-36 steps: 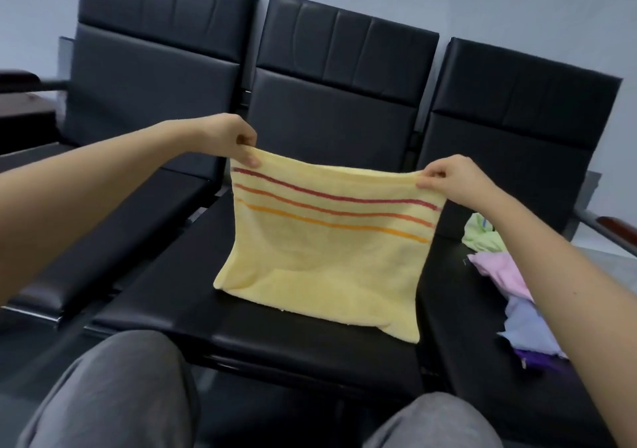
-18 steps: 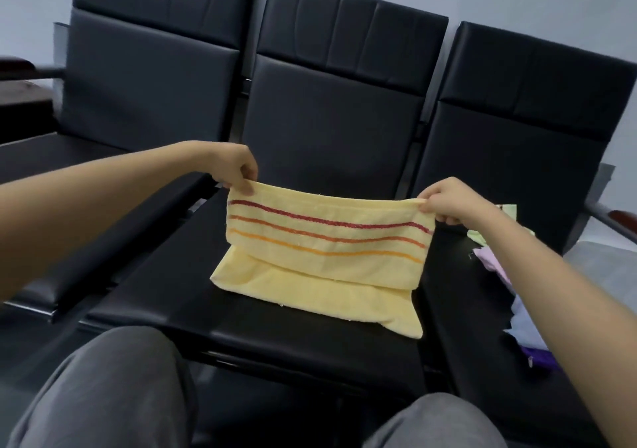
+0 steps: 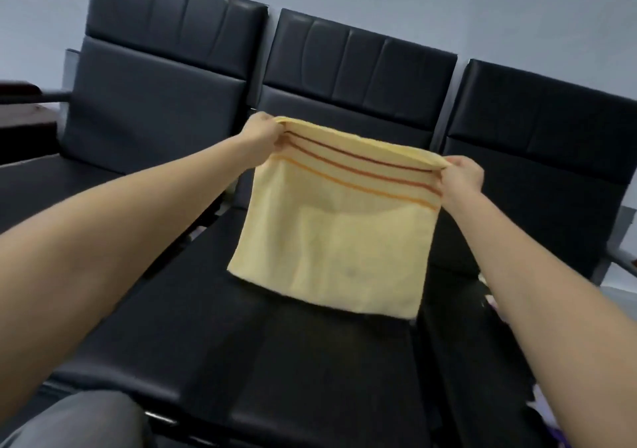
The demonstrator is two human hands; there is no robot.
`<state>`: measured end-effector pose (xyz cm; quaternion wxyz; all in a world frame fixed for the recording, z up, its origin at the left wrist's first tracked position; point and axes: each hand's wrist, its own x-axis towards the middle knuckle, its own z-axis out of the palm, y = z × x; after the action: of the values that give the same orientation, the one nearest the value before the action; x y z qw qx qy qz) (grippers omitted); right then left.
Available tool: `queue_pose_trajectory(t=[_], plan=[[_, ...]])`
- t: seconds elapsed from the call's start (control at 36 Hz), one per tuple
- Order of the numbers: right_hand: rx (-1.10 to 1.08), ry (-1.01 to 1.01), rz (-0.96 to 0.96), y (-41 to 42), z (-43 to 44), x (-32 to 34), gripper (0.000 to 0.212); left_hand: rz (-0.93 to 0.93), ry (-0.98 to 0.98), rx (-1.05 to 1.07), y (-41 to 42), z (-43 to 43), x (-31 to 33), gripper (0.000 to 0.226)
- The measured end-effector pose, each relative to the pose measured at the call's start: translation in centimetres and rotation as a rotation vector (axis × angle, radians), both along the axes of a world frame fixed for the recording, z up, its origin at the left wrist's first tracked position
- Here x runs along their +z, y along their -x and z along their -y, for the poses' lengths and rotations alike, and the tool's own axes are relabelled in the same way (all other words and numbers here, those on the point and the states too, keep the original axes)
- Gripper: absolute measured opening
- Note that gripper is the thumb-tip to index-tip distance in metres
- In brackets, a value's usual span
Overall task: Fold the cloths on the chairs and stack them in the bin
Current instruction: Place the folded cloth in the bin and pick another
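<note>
The fingers (image 3: 274, 130) and thumb of the left hand (image 3: 263, 135) are curled in a pinch on one top corner of the yellow striped towel (image 3: 334, 240), and the fingers (image 3: 453, 168) of the right hand (image 3: 460, 180) pinch the other top corner in the same way, so the striped edge runs stretched between them. Below the fingers the towel hangs as a flat panel. It seems to be doubled, since a shorter layer shows through as a paler block. Its lower edge is near the seat of the middle chair (image 3: 275, 361), though whether it touches cannot be told. The step in hand looks like the next fold. To do it well, the person should hold both pinches level and the top edge taut, then let the lower edge settle squarely on the seat beneath the fingers. The corners can then come down toward the body so that edge meets edge and the stripes run parallel to the fold. The soft terry will likely sag or skew if one pinch drops first. The bin is not in view on either side of the hands
</note>
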<state>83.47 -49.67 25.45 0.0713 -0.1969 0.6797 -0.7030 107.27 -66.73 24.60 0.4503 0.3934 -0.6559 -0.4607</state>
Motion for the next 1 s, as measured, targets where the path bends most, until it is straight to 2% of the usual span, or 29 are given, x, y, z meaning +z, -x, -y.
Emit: queue_pose_trajectory(t=[0.06, 0.11, 0.22, 0.31, 0.36, 0.47, 0.53, 0.61, 0.69, 0.78, 0.83, 0.92, 1.0], plan=[[-0.045, 0.009, -0.133, 0.2, 0.0, 1.7, 0.031, -0.100, 0.095, 0.067, -0.2, -0.7, 1.7, 0.010], [-0.049, 0.009, -0.225, -0.1, -0.4, 2.3, 0.029, -0.139, 0.171, 0.045, -0.8, -0.9, 2.5, 0.018], [0.021, -0.079, -0.370, -0.3, -2.4, 1.0, 0.030, 0.043, 0.241, -0.012, -3.4, -1.6, 1.0, 0.011], [0.124, -0.198, -0.392, 0.4, -4.3, -0.8, 0.031, 0.118, 0.147, -0.176, -5.7, -2.6, -0.3, 0.012], [0.256, -0.347, -0.364, 0.9, -5.7, -1.8, 0.029, 0.284, 0.110, -0.278, -7.5, -3.2, -0.9, 0.012], [0.595, -0.712, -0.366, 0.9, -9.1, -3.7, 0.025, 0.828, 0.108, -0.449, -10.8, -4.4, -2.0, 0.007], [0.787, -0.914, -0.326, 0.9, -10.3, -4.9, 0.020, 1.040, 0.064, -0.543, -11.4, -5.2, -2.8, 0.005], [1.015, -1.255, -0.282, 0.2, -11.4, -6.5, 0.016, 1.268, -0.091, -0.720, -11.6, -6.3, -4.3, 0.008], [1.155, -1.431, -0.224, -0.7, -11.7, -7.9, 0.015, 1.415, -0.235, -0.835, -11.1, -7.4, -5.8, 0.008], [1.201, -1.462, -0.198, -1.1, -11.5, -8.9, 0.014, 1.478, -0.275, -0.849, -10.4, -7.9, -6.7, 0.010], [1.154, -1.410, -0.197, -1.1, -11.2, -9.5, 0.013, 1.450, -0.274, -0.815, -10.0, -7.5, -7.1, 0.011], [1.018, -1.242, -0.217, -0.6, -10.4, -10.3, 0.017, 1.344, -0.260, -0.676, -9.4, -6.8, -7.5, 0.009], [0.788, -0.964, -0.264, 0.1, -8.9, -11.5, 0.021, 1.212, -0.219, -0.464, -8.6, -5.4, -8.5, 0.012]])
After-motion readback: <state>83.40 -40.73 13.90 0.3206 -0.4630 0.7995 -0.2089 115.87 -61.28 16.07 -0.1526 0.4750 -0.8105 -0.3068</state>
